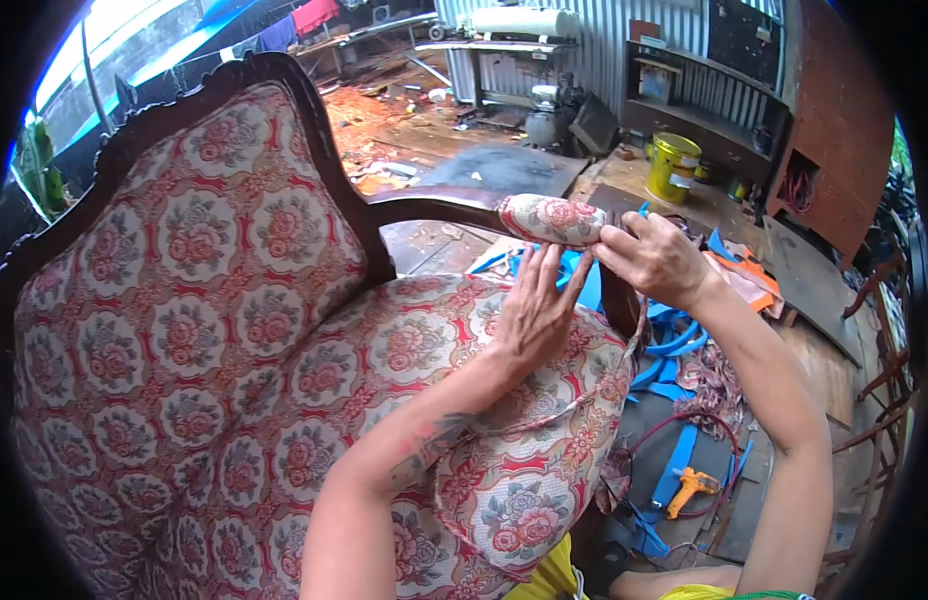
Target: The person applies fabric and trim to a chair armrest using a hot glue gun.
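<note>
The floral armrest pad [549,216] was on the wooden arm [434,208] of the upholstered armchair [224,345]. The left hand [536,310], its fingers slightly spread, touched the pad's lower side, while the right hand [656,262] pinched its front edge. An orange gun-shaped tool [692,489] lay below.

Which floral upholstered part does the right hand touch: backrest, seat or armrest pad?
The small floral armrest pad on the dark wooden arm: the right hand touches its end, apart from the larger backrest and seat.
</note>
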`<state>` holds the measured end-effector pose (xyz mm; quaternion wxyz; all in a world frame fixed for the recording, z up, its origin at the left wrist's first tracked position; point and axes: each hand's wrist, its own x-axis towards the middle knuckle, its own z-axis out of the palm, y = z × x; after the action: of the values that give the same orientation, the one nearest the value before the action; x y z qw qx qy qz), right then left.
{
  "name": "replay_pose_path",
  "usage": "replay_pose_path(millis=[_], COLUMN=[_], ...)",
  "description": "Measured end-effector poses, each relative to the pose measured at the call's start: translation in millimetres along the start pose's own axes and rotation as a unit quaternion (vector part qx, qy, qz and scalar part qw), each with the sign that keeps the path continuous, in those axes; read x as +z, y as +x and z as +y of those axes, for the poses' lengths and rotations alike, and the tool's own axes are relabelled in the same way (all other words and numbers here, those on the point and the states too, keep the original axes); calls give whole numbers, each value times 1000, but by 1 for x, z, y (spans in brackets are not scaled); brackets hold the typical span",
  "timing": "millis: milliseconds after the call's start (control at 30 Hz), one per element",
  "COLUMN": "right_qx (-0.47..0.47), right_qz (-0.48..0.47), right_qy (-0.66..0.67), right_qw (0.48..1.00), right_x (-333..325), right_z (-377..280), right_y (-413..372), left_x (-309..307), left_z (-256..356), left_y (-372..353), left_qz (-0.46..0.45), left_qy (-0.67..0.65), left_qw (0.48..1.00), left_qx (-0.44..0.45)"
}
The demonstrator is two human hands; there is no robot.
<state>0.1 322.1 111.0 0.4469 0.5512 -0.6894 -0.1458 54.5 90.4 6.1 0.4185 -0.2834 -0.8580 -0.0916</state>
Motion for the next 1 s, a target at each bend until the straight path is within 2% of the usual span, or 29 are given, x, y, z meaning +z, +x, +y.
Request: replay_pose_path(millis=[333,433,533,667,767,1000], right_qx=[8,-1,-6,-6,-5,-2], right_qz=[-7,-5,9,-34,-39,-34], right_qy=[42,39,51,59,66,68], right_qw=[999,999,999,998,997,997], right_x=[-1,-1,-1,-1,-1,12], right_z=[3,3,4,6,7,9], right_y=[2,3,6,2,3,-6], left_x=[6,18,31,34,35,38], left_z=[32,39,51,55,55,56], left_y=[1,1,4,4,1,3], left_qz=[10,28,18,14,18,40], left_qy=[-78,-40,-52,-88,-60,-146], left_qw=[990,992,983,978,981,970], left_qx=[-115,-119,-172,-189,-185,-189])
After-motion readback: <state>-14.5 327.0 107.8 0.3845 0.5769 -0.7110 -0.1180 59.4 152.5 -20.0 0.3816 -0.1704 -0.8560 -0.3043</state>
